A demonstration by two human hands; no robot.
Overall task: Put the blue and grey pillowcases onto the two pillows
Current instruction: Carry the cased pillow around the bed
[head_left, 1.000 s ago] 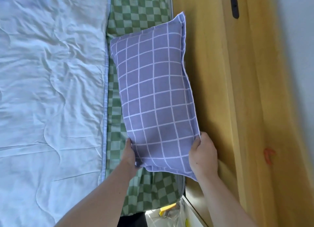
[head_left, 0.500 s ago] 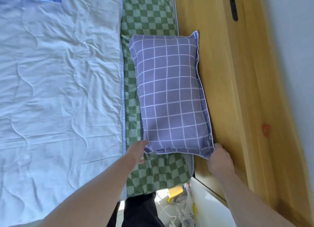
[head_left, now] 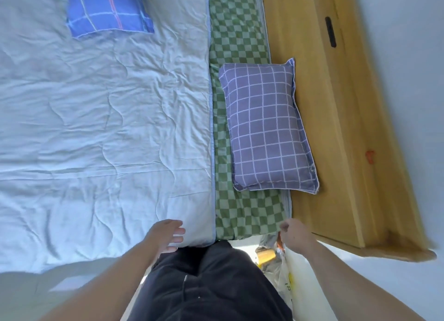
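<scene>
A: Pale blue quilt (head_left: 101, 118) spread over most of the bed, pretty wrinkled, wavy stitch lines all over.

B: Yep. Green checked sheet (head_left: 237, 32) showing in a strip along its right edge, running up to a wooden headboard (head_left: 336, 128). Black slot (head_left: 330, 32) near the far end of that board, small orange mark (head_left: 370, 156) further down.

A: Plain light wall (head_left: 408, 56) past the wood. Black trousers (head_left: 211, 284) at the bottom of the view, white plastic bag (head_left: 302, 294) just right of them, something yellow (head_left: 265, 257) peeking out beside the bag. Can't tell what.
</scene>
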